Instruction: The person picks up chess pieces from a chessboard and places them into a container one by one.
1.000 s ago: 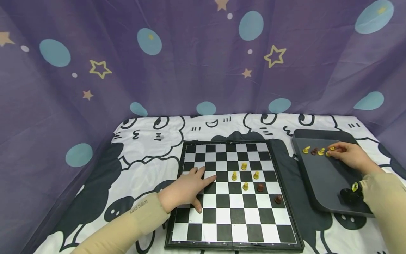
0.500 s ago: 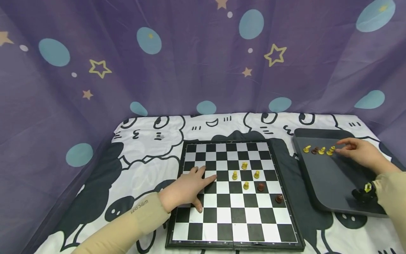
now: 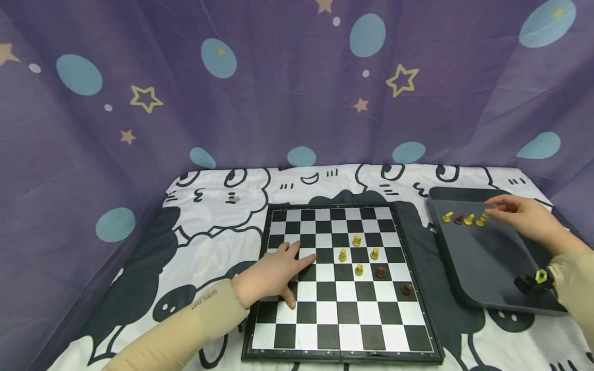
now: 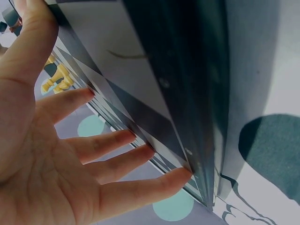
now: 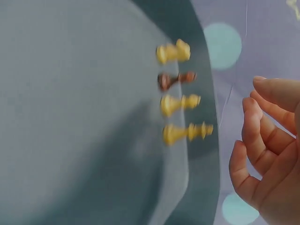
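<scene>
Head view, left grip [image 3: 274,273] spread on chessboard [image 3: 347,312], right grip [image 3: 522,217] loosely curled, chessmen [image 3: 469,220] beside.

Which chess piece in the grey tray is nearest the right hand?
The tallest yellow chess piece, at the row's right end in the head view; the brown piece and two other yellow pieces sit farther from the right hand.

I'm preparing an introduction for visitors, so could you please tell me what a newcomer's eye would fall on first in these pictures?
Probably the checkered chessboard, low in the head view's middle, with the left grip spread on its left side. Next comes the dark tray to its right, where three yellow pieces and one brown piece form a row beside the right grip. A purple starry curtain hangs behind.
</scene>
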`<state>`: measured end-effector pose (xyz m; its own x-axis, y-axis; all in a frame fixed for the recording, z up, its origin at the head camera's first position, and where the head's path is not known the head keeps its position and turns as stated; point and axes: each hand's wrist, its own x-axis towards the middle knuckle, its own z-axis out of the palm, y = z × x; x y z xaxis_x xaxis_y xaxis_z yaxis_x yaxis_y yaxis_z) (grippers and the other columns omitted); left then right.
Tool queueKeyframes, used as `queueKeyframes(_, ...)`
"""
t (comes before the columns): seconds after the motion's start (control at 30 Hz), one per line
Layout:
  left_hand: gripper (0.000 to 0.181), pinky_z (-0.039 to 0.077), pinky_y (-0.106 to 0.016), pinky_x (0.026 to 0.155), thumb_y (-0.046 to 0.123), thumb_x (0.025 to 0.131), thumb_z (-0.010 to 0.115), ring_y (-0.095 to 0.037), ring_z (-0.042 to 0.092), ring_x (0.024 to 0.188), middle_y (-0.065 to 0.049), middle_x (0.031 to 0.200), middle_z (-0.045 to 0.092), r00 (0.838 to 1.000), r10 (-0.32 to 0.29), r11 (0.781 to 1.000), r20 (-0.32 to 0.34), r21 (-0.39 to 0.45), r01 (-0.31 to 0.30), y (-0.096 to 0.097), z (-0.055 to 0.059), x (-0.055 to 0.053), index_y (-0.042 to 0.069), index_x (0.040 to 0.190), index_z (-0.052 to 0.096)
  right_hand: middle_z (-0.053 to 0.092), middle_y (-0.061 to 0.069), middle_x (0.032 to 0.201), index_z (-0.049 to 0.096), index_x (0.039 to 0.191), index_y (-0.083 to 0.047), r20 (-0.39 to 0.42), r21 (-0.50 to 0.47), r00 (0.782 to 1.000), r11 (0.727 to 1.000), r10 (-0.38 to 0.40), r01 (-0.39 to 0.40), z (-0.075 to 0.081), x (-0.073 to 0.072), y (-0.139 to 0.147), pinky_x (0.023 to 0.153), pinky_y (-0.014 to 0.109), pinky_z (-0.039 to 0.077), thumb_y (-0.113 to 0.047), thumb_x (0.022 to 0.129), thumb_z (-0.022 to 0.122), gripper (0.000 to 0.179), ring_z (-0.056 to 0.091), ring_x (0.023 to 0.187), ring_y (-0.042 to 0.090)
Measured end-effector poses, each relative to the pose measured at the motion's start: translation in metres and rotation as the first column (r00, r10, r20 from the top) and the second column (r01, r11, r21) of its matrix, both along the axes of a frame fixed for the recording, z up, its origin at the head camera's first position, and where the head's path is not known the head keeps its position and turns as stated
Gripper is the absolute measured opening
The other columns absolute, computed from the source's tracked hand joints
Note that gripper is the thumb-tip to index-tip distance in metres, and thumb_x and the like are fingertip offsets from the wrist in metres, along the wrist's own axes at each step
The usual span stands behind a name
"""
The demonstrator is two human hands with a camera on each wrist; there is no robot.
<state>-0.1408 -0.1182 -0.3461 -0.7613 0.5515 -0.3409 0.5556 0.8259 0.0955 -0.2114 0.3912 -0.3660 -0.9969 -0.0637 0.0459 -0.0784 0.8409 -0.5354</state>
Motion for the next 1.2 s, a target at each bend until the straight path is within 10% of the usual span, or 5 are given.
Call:
queueKeyframes(0.23,0.106,0.046,-0.055,0.093,0.046,0.053,0.083,-0.042,0.037,0.131,-0.022,0.148,0.033,1.0,0.002,1.0,-0.002,0.0,-0.002,0.001,0.0,0.0,0.02,0.146,0.039,0.064,-0.005,0.078,0.061,0.113,0.003,-0.066,-0.035,0.99,0.991,0.125,-0.127,0.023,0.013,-0.044,0.053,0.023,0.042,-0.017,0.093,0.059,0.029,0.052,0.063,0.0)
queueKeyframes(1.2,0.106,0.045,-0.058,0.092,0.047,0.053,0.084,-0.042,0.037,0.131,-0.021,0.148,0.033,1.0,0.013,1.0,0.0,-0.011,-0.013,0.001,-0.001,0.0,0.021,0.145,0.04,0.067,0.005,0.086,0.065,0.111,-0.004,0.04,-0.06,0.923,0.923,0.383,-0.381,0.03,0.024,-0.15,0.055,0.025,0.04,-0.02,0.091,0.063,0.026,0.048,0.063,0.007)
